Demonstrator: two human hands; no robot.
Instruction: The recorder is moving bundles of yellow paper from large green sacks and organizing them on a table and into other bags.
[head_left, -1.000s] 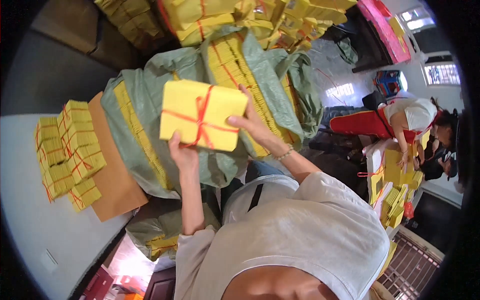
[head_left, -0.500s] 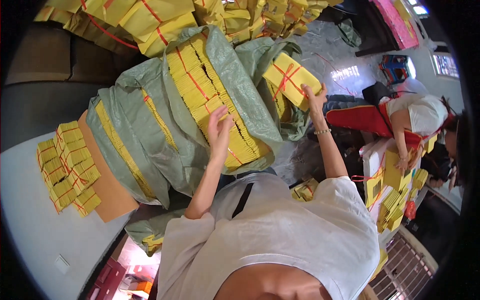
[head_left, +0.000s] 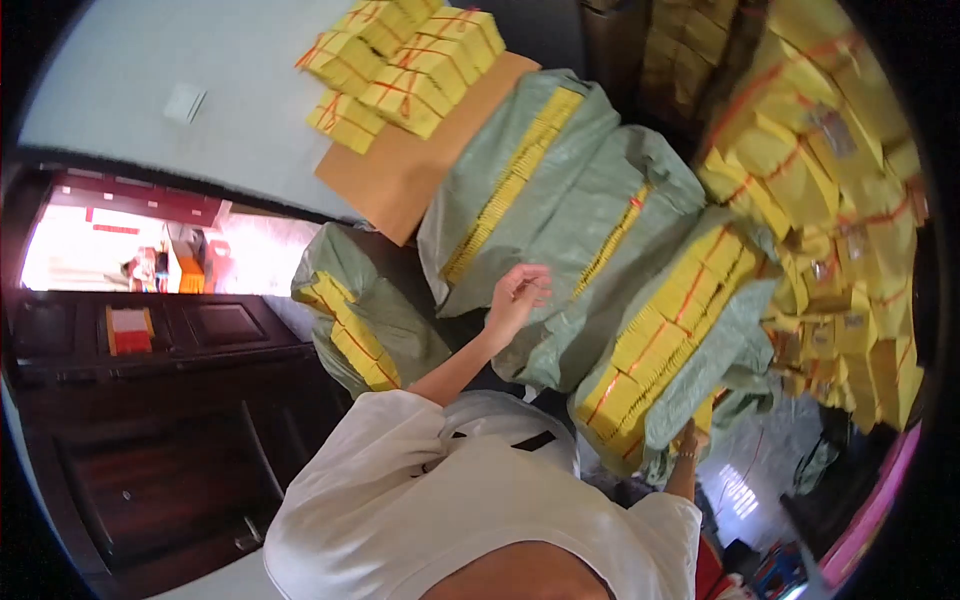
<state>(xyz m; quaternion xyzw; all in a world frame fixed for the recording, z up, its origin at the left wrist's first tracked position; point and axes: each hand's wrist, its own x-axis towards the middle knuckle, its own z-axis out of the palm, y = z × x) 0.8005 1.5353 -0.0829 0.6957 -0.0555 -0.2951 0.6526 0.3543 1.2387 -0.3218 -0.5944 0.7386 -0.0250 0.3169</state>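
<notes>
My left hand (head_left: 516, 302) hovers over a green woven sack (head_left: 565, 225), its fingers loosely bent and apart, with nothing in them. My right hand (head_left: 691, 438) is low at the right, its fingers partly hidden, on a bundle of yellow paper packets (head_left: 706, 410) beside the sack's folded edge. Between my hands, an opened green sack shows tight rows of yellow packets (head_left: 665, 340) with red ties running across them. Narrow yellow strips show through gaps in the sacks further left.
Red-tied yellow bundles (head_left: 420, 75) sit on a brown board (head_left: 400, 180) at the upper left. Another packed sack (head_left: 365, 310) stands left of my forearm. A large heap of yellow packets (head_left: 840, 200) fills the right. A dark wooden door (head_left: 150, 440) is at the left.
The view has swung to the left, bringing the door in and taking the other person mostly out. My left hand has left the packet rows; my right hand has lowered with the yellow bundle.
</notes>
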